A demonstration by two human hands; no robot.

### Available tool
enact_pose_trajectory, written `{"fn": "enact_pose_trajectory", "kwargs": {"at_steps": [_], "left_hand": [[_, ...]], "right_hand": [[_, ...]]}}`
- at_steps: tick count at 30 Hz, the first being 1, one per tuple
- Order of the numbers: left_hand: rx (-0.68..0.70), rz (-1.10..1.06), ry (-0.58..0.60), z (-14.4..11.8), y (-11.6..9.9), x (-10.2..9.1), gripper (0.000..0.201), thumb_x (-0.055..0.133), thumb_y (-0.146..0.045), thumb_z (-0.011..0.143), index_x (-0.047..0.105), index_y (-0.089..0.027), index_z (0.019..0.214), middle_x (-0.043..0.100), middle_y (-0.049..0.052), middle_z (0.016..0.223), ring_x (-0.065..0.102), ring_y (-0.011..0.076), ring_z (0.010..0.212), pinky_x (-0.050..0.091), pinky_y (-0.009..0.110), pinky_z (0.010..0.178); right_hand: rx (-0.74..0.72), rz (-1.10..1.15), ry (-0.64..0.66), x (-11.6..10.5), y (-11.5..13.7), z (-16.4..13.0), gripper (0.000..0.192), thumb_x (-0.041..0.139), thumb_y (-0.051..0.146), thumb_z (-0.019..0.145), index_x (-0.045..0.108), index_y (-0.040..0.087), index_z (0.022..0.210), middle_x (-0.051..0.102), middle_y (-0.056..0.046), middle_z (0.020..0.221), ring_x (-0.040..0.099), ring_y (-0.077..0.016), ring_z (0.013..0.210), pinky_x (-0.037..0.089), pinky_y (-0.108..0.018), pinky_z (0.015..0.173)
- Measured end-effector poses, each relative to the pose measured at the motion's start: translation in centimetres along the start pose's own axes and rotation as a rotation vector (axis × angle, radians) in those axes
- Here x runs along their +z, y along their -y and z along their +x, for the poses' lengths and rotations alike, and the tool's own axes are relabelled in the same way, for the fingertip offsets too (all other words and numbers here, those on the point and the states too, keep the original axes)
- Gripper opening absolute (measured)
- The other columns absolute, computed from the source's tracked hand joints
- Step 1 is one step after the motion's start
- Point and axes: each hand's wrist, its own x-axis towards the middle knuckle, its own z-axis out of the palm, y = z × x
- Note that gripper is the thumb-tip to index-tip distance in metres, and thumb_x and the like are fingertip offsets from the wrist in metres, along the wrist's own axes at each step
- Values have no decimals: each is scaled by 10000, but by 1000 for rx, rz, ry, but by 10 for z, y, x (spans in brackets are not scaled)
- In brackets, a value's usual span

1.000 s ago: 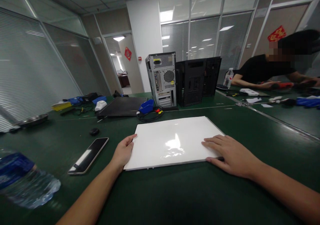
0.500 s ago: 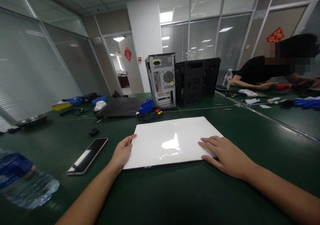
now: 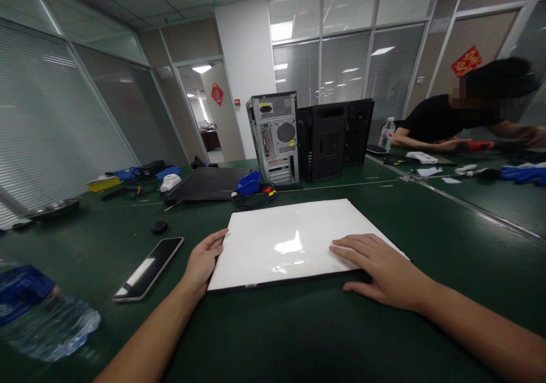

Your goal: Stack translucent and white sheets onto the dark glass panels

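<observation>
A glossy white rectangular panel point(image 3: 264, 241) with a thin dark edge lies on the green table point(image 3: 273, 337) in front of me. My left hand point(image 3: 205, 258) holds its left edge, with the thumb along the rim and the other fingers partly hidden. Over the right part of the panel is my right hand point(image 3: 375, 266), open with its fingers stretched out flat. Its thumb sticks out past the near edge. I cannot tell how firmly the right fingers touch the surface. Light reflects off the middle of the panel.
Left of the panel are a phone point(image 3: 149, 269), a black mouse point(image 3: 159, 227) and a large water bottle point(image 3: 42, 315). Behind it stand an opened computer case point(image 3: 279, 138), black case parts point(image 3: 328, 141) and a blue-handled cable point(image 3: 248, 184). A co-worker point(image 3: 443, 116) leans over the right table.
My right hand has slid slightly left over the panel, its thumb dropping off the near edge. The panel's near right corner now shows. My left hand keeps its hold, shifted slightly left.
</observation>
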Motion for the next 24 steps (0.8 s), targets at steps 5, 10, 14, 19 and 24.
{"fn": "enact_pose_trajectory", "kwargs": {"at_steps": [5, 10, 14, 19, 24], "left_hand": [[-53, -53, -8, -7, -6, 6, 561, 535, 13, 769, 547, -184, 1294, 726, 124, 1064, 712, 185, 667, 553, 273, 545], [-84, -107, 50, -12, -6, 12, 586, 533, 15, 763, 527, -183, 1314, 729, 116, 1020, 716, 199, 680, 571, 300, 564], [-106, -99, 80, -14, -4, 16, 585, 524, 31, 753, 534, -175, 1301, 728, 109, 1003, 702, 172, 644, 564, 278, 562], [-103, -88, 134, -19, -6, 21, 567, 547, 8, 768, 526, -164, 1307, 728, 82, 890, 684, 161, 621, 547, 254, 547], [-76, -62, 170, -29, -11, 24, 561, 619, -136, 811, 495, -183, 1356, 720, 54, 825, 665, 152, 582, 537, 244, 545]], "right_hand": [[-144, -99, -104, -1, 10, 5, 426, 508, 293, 912, 521, 240, 1334, 587, -94, 1252, 526, -229, 1146, 443, -434, 939], [-166, -216, -200, 5, 9, 2, 236, 456, 193, 926, 632, 212, 1082, 636, -76, 993, 566, -186, 923, 464, -374, 804], [-124, -235, -255, 7, 5, -2, 199, 465, 191, 924, 646, 198, 1006, 631, -73, 935, 564, -176, 861, 469, -361, 761], [-167, -233, -373, 2, -6, -11, 253, 549, 148, 878, 635, 202, 1109, 664, -69, 1032, 587, -195, 971, 495, -372, 818], [-34, -202, -420, -24, -15, -17, 265, 571, 219, 880, 648, 255, 1131, 685, -45, 1029, 624, -185, 938, 519, -364, 815]]}}
